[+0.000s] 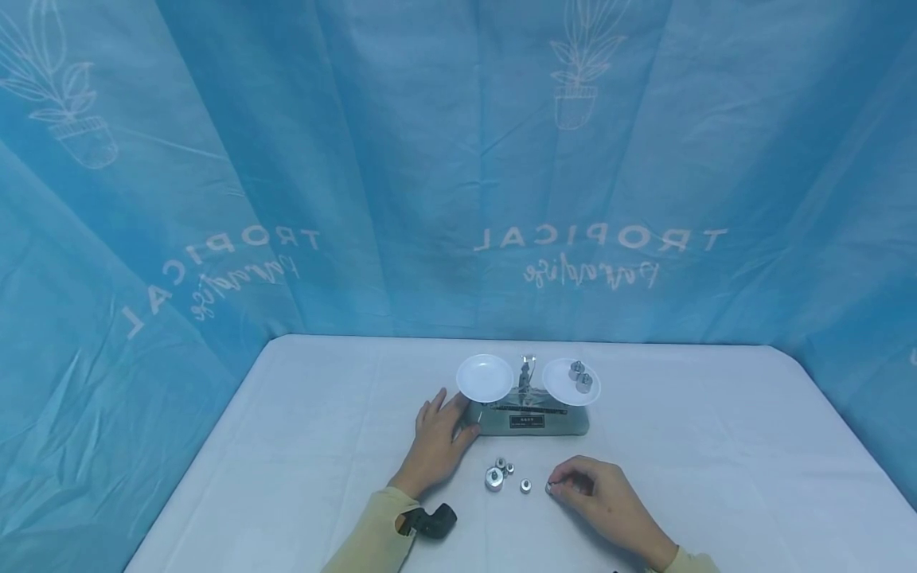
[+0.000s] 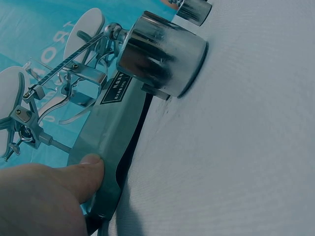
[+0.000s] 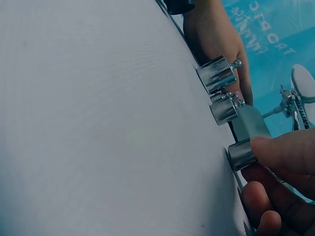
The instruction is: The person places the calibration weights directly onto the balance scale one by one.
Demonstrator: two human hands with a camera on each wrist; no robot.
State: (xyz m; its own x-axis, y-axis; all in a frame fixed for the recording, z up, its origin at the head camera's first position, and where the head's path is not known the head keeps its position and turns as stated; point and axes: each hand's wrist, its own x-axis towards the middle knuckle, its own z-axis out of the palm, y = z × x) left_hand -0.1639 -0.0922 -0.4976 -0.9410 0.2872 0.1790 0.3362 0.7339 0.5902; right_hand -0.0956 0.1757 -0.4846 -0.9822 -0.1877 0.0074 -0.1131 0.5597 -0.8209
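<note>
A balance scale with a grey-green base (image 1: 552, 424) stands at the table's middle. My left hand (image 1: 438, 442) holds its left end, the thumb (image 2: 91, 172) lying against the front of the base. In front of the scale, my right hand (image 1: 605, 497) pinches a small cylindrical metal weight (image 3: 241, 155) between thumb and fingers, at the tabletop. Just left of it stands another small weight (image 1: 526, 486). A larger knobbed weight (image 1: 493, 479) stands further left beside small ones (image 1: 501, 462). Two weights (image 1: 583, 383) sit on the right pan (image 1: 556, 387); the left pan (image 1: 485, 379) is bare.
White cloth covers the table (image 1: 308, 446). Behind it and along the sides hangs a blue printed curtain (image 1: 430, 159). A black device (image 1: 437, 521) is strapped to my left wrist, close to the loose weights.
</note>
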